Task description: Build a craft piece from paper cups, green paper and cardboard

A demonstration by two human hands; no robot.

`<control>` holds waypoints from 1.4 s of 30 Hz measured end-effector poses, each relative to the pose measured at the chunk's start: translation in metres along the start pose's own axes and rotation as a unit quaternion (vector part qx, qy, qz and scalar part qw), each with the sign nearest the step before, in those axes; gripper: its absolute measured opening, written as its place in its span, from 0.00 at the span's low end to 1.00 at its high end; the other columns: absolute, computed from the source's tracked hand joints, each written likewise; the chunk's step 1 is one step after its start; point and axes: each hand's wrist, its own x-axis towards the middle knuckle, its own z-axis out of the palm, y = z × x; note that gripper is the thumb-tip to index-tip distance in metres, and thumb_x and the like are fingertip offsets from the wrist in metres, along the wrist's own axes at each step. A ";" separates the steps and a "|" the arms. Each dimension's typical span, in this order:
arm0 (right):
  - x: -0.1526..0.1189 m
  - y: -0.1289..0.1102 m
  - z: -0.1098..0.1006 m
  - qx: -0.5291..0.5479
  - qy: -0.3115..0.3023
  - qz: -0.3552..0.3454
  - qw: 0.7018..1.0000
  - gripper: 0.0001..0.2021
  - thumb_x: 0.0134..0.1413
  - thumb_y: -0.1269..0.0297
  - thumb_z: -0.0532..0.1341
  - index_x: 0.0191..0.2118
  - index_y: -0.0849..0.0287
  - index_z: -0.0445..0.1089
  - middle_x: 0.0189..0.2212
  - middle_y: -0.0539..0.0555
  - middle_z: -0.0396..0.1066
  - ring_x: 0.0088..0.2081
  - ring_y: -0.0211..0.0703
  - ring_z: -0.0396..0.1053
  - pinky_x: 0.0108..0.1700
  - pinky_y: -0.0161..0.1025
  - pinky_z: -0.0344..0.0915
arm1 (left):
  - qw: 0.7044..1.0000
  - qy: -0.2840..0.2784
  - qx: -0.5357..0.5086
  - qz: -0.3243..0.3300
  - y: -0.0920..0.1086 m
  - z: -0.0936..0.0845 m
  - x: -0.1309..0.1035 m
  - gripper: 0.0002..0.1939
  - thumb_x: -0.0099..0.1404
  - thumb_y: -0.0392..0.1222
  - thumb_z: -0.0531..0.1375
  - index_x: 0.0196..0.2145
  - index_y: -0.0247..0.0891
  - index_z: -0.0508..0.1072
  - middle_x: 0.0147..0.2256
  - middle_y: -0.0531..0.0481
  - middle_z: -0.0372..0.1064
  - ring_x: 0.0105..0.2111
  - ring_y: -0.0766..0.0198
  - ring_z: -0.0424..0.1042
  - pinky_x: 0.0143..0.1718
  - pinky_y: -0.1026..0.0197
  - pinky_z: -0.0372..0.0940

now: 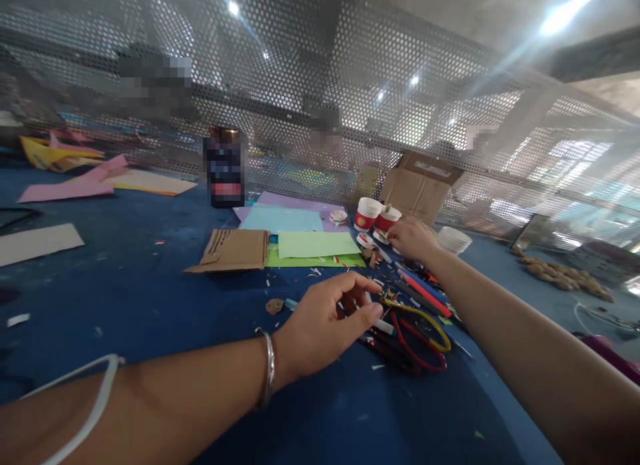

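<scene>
My left hand [333, 321] hovers over the blue table with its fingers loosely curved and the thumb apart. Just beneath the fingers lies a white marker [383, 326], partly hidden by them. Scissors with yellow and red handles [423, 365] rest to the right of that hand. Farther off, my right hand [415, 239] reaches down beside a red and white paper cup [387, 218]. Its fingers are bent together, and what they pinch, if anything, is hidden. A second paper cup [367, 215] stands to the left, with a small white and red roll [365, 240] in front.
Green paper [317, 245], blue paper [280, 218] and a cardboard piece [235, 248] lie ahead. Several pens [425, 291] and scraps are by my right forearm. A stack of white cups [454, 239] stands right. A phone [226, 168] leans against the perforated metal screen [280, 71].
</scene>
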 end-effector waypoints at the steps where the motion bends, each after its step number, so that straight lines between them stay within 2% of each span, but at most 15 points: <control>1: 0.000 0.000 -0.001 0.022 0.002 0.006 1.000 0.15 0.67 0.59 0.60 0.55 0.57 0.69 0.55 0.59 0.69 0.50 0.47 0.72 0.51 0.50 0.72 | 1.000 0.002 0.002 0.000 -0.001 0.000 0.000 0.15 0.66 0.50 0.61 0.47 0.41 0.74 0.33 0.51 0.68 0.30 0.65 0.67 0.31 0.61 0.64; 4: -0.002 0.000 -0.003 0.107 0.005 0.033 0.994 0.16 0.67 0.59 0.60 0.56 0.58 0.69 0.55 0.59 0.70 0.50 0.48 0.72 0.51 0.50 0.72 | 1.000 0.010 0.002 -0.003 -0.002 -0.001 0.001 0.15 0.67 0.51 0.60 0.46 0.41 0.74 0.33 0.51 0.69 0.30 0.64 0.68 0.32 0.61 0.65; 7: -0.002 0.001 -0.003 0.215 0.003 0.079 0.973 0.17 0.65 0.59 0.62 0.56 0.60 0.69 0.54 0.58 0.70 0.50 0.50 0.72 0.50 0.51 0.72 | 1.000 0.015 0.002 -0.008 -0.002 -0.001 0.001 0.15 0.67 0.51 0.60 0.46 0.41 0.74 0.32 0.50 0.69 0.30 0.64 0.68 0.32 0.60 0.65; 14: -0.002 0.000 -0.003 0.477 -0.013 0.167 0.863 0.18 0.66 0.59 0.62 0.57 0.60 0.68 0.54 0.59 0.70 0.50 0.49 0.72 0.50 0.52 0.72 | 0.999 0.031 0.019 -0.010 -0.002 -0.002 0.002 0.14 0.68 0.51 0.59 0.45 0.41 0.74 0.31 0.50 0.71 0.29 0.64 0.69 0.31 0.60 0.64; 17: -0.006 -0.003 -0.008 0.539 -0.006 0.181 0.823 0.18 0.66 0.59 0.62 0.57 0.60 0.68 0.54 0.59 0.70 0.50 0.49 0.72 0.50 0.52 0.72 | 0.999 0.034 0.032 -0.007 0.000 -0.002 0.003 0.13 0.68 0.49 0.59 0.46 0.41 0.75 0.31 0.49 0.71 0.29 0.63 0.70 0.31 0.60 0.64; 21: -0.017 -0.012 -0.012 0.590 0.005 0.175 0.788 0.18 0.66 0.59 0.61 0.57 0.60 0.68 0.54 0.59 0.70 0.49 0.49 0.73 0.49 0.51 0.73 | 0.994 0.064 0.085 0.023 0.002 -0.006 0.005 0.12 0.68 0.45 0.59 0.46 0.40 0.75 0.35 0.48 0.74 0.32 0.62 0.72 0.32 0.60 0.66; 24: -0.026 -0.022 -0.014 0.610 0.023 0.151 0.778 0.13 0.62 0.58 0.64 0.47 0.62 0.72 0.43 0.56 0.75 0.38 0.41 0.74 0.40 0.42 0.73 | 0.984 0.120 0.126 0.049 0.003 -0.011 0.007 0.11 0.66 0.41 0.60 0.45 0.40 0.76 0.41 0.45 0.75 0.35 0.61 0.73 0.34 0.60 0.67; 27: -0.036 -0.035 -0.018 0.613 0.052 0.116 0.780 0.14 0.52 0.54 0.69 0.36 0.60 0.73 0.32 0.52 0.75 0.27 0.36 0.69 0.31 0.36 0.69 | 0.979 0.160 0.116 0.043 0.004 -0.014 0.009 0.11 0.66 0.42 0.61 0.45 0.39 0.75 0.43 0.45 0.75 0.36 0.61 0.73 0.33 0.60 0.68; 30: -0.053 -0.054 -0.030 0.589 0.086 0.074 0.800 0.15 0.49 0.52 0.69 0.34 0.59 0.74 0.28 0.51 0.74 0.26 0.36 0.67 0.29 0.36 0.67 | 0.987 0.158 0.034 0.001 0.009 -0.011 0.011 0.12 0.67 0.45 0.61 0.45 0.38 0.74 0.40 0.45 0.74 0.36 0.61 0.73 0.32 0.61 0.70; 33: -0.078 -0.076 -0.047 0.536 0.095 0.015 0.839 0.10 0.51 0.56 0.69 0.34 0.58 0.77 0.28 0.50 0.74 0.28 0.38 0.67 0.34 0.39 0.67 | 0.979 0.160 -0.102 -0.078 0.015 -0.006 0.011 0.17 0.70 0.49 0.59 0.51 0.38 0.71 0.41 0.44 0.75 0.35 0.62 0.75 0.32 0.62 0.71; 35: -0.098 -0.091 -0.055 0.488 0.105 -0.034 0.866 0.05 0.53 0.61 0.68 0.34 0.57 0.78 0.32 0.52 0.75 0.35 0.42 0.69 0.40 0.42 0.67 | 0.963 0.161 -0.173 -0.126 0.018 -0.005 0.012 0.18 0.70 0.51 0.59 0.52 0.38 0.70 0.42 0.44 0.75 0.34 0.64 0.76 0.33 0.62 0.72; 36: -0.107 -0.098 -0.057 0.414 0.123 -0.112 0.895 0.05 0.58 0.63 0.64 0.36 0.57 0.78 0.35 0.54 0.75 0.39 0.44 0.70 0.43 0.44 0.67 | 0.959 0.155 -0.194 -0.138 0.019 -0.005 0.012 0.18 0.70 0.51 0.60 0.50 0.38 0.70 0.41 0.44 0.76 0.32 0.64 0.77 0.34 0.62 0.72; 37: -0.115 -0.103 -0.058 0.353 0.127 -0.180 0.909 0.07 0.62 0.66 0.61 0.39 0.58 0.77 0.37 0.55 0.75 0.42 0.45 0.71 0.47 0.46 0.67 | 0.958 0.144 -0.203 -0.145 0.019 -0.005 0.012 0.16 0.69 0.51 0.60 0.48 0.37 0.71 0.39 0.46 0.76 0.32 0.65 0.76 0.35 0.62 0.72; 39: -0.127 -0.110 -0.058 0.283 0.114 -0.253 0.918 0.10 0.66 0.68 0.56 0.42 0.58 0.76 0.39 0.57 0.75 0.44 0.46 0.70 0.49 0.48 0.67 | 0.961 0.115 -0.202 -0.151 0.018 -0.006 0.012 0.12 0.68 0.48 0.62 0.42 0.36 0.73 0.36 0.47 0.76 0.31 0.66 0.75 0.35 0.63 0.72; 42: -0.132 -0.111 -0.057 0.278 0.105 -0.272 0.915 0.08 0.66 0.67 0.57 0.42 0.57 0.75 0.39 0.56 0.76 0.43 0.46 0.71 0.48 0.46 0.68 | 0.962 0.094 -0.187 -0.173 0.016 -0.007 0.011 0.08 0.63 0.36 0.64 0.41 0.35 0.74 0.34 0.47 0.76 0.30 0.68 0.74 0.32 0.65 0.70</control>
